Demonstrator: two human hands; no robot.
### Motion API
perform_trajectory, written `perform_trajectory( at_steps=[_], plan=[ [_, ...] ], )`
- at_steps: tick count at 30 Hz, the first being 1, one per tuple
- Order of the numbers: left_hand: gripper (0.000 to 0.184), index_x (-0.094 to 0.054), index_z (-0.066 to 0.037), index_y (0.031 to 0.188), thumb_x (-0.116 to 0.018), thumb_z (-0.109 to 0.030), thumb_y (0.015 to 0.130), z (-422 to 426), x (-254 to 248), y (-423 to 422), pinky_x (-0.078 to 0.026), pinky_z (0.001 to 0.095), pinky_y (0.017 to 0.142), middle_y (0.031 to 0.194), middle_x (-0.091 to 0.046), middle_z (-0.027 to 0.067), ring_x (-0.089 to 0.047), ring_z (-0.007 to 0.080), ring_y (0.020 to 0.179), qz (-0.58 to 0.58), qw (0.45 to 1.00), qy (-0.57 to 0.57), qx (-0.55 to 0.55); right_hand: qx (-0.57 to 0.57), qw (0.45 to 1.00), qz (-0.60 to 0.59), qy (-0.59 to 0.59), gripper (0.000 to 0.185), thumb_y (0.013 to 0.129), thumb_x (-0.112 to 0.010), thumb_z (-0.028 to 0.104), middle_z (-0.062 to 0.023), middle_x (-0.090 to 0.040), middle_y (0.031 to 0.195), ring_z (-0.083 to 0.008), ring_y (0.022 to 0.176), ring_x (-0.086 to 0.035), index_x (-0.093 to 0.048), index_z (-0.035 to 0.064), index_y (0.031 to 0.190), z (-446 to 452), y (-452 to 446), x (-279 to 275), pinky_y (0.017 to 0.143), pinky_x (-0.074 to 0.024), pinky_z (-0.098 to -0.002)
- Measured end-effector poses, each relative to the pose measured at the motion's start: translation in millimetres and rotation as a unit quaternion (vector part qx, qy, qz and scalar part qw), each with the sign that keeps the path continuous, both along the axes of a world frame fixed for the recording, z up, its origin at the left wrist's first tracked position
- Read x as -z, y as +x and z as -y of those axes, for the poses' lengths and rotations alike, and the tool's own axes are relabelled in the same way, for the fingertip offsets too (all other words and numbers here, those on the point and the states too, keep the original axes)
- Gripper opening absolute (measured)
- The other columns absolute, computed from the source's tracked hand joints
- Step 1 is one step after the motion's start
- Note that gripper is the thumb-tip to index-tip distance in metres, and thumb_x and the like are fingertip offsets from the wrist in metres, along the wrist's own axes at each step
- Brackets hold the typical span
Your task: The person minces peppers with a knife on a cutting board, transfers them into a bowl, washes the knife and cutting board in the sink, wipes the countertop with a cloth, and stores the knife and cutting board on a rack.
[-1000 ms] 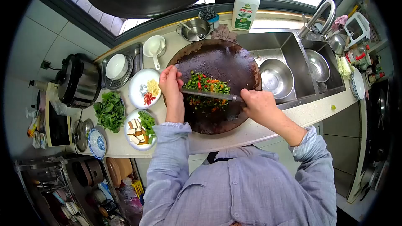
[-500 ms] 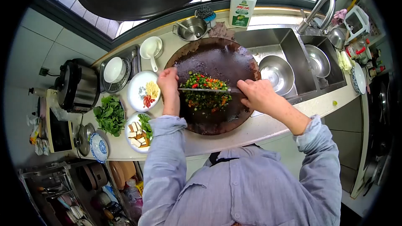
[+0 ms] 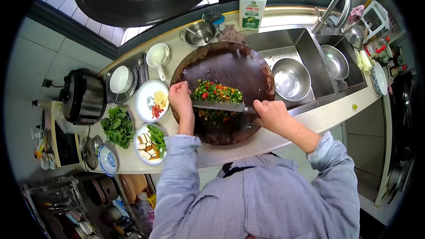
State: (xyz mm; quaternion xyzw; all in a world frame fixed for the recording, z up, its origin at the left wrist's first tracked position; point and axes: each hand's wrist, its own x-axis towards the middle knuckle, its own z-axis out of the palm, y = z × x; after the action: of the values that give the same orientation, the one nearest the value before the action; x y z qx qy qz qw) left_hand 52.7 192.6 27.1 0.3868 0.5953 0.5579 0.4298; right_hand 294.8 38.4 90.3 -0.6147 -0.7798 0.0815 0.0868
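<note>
A cleaver (image 3: 219,106) lies crosswise over a round dark chopping board (image 3: 230,64). Its handle is in my closed right hand (image 3: 273,116). At the blade's other end, my left hand (image 3: 180,99) is closed, its fingers curled against the tip. Finely chopped green and red peppers (image 3: 217,92) form a heap on the far side of the blade, and more bits lie on the near side, partly hidden by it. The broad face of the blade shows, tilted.
Left of the board stand a plate of minced garlic and chopped red pepper (image 3: 144,102), a plate of tofu pieces and greens (image 3: 144,158), and leafy greens (image 3: 117,127). A white ladle (image 3: 158,57) rests behind. To the right, a steel bowl (image 3: 291,79) sits in the sink (image 3: 283,42).
The cleaver and both hands have come nearer my body. The blade was seen nearly edge-on across the heap; now its face shows, and the chopped peppers are gathered beyond it.
</note>
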Motion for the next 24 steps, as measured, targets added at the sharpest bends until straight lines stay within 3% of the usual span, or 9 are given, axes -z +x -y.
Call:
perform_trajectory(
  at_steps=[3, 8, 11, 15, 20, 24],
  plan=[
    [0.008, -0.059, 0.000, 0.078, -0.064, -0.005, 0.077, -3, -13, 7, -0.037, 0.0198, 0.047, 0.060, -0.055, 0.0014, -0.048, 0.0071, 0.051, -0.038, 0.998, 0.008, 0.040, 0.001, 1.000, -0.027, 0.004, 0.024, 0.067, -0.065, 0.017, -0.0117, -0.059, 0.063, -0.0298, 0.059, -0.061, -0.048, 0.0062, 0.080, 1, 4, 6, 0.052, -0.0485, -0.0401],
    [0.006, -0.059, -0.001, 0.078, -0.064, -0.005, 0.077, -18, -41, 3, -0.034, 0.0186, 0.045, 0.059, -0.055, 0.0007, -0.045, 0.0062, 0.048, 0.020, 0.996, -0.055, 0.067, -0.011, 1.000, -0.011, 0.005, 0.023, 0.068, -0.064, 0.017, -0.0130, -0.060, 0.065, -0.0306, 0.060, -0.062, -0.048, 0.0056, 0.081, -5, 3, -39, 0.051, -0.0487, -0.0398],
    [0.008, -0.058, -0.002, 0.077, -0.064, -0.007, 0.078, -26, -15, 1, -0.033, 0.0189, 0.045, 0.058, -0.054, 0.0002, -0.045, 0.0056, 0.049, 0.027, 0.997, -0.042, 0.060, 0.005, 0.999, 0.039, -0.017, 0.030, 0.065, -0.068, 0.018, -0.0104, -0.059, 0.065, -0.0291, 0.060, -0.061, -0.047, 0.0063, 0.082, -15, -6, -27, 0.051, -0.0479, -0.0394],
    [0.009, -0.058, -0.001, 0.077, -0.064, -0.008, 0.078, -21, -10, 16, -0.034, 0.0198, 0.046, 0.058, -0.055, 0.0006, -0.046, 0.0063, 0.049, -0.050, 0.998, 0.012, 0.047, 0.011, 0.999, -0.024, 0.030, 0.020, 0.067, -0.062, 0.015, -0.0110, -0.059, 0.060, -0.0272, 0.056, -0.062, -0.048, 0.0065, 0.079, -2, 2, 14, 0.049, -0.0483, -0.0390],
    [0.008, -0.059, 0.000, 0.077, -0.064, -0.007, 0.077, -34, -34, 16, -0.034, 0.0201, 0.046, 0.058, -0.055, 0.0009, -0.046, 0.0067, 0.049, -0.028, 0.995, -0.039, 0.089, -0.002, 1.000, -0.005, -0.023, 0.023, 0.068, -0.062, 0.017, -0.0123, -0.063, 0.066, -0.0292, 0.062, -0.063, -0.051, 0.0050, 0.084, -15, 10, -24, 0.055, -0.0489, -0.0406],
    [0.007, -0.059, -0.001, 0.076, -0.064, -0.006, 0.077, -25, -10, 1, -0.035, 0.0205, 0.046, 0.059, -0.055, 0.0010, -0.046, 0.0072, 0.049, -0.034, 0.996, -0.056, 0.064, 0.012, 0.998, 0.009, -0.060, 0.023, 0.068, -0.063, 0.017, -0.0131, -0.062, 0.066, -0.0307, 0.062, -0.063, -0.051, 0.0046, 0.083, -16, -8, -27, 0.056, -0.0489, -0.0416]
  ],
)
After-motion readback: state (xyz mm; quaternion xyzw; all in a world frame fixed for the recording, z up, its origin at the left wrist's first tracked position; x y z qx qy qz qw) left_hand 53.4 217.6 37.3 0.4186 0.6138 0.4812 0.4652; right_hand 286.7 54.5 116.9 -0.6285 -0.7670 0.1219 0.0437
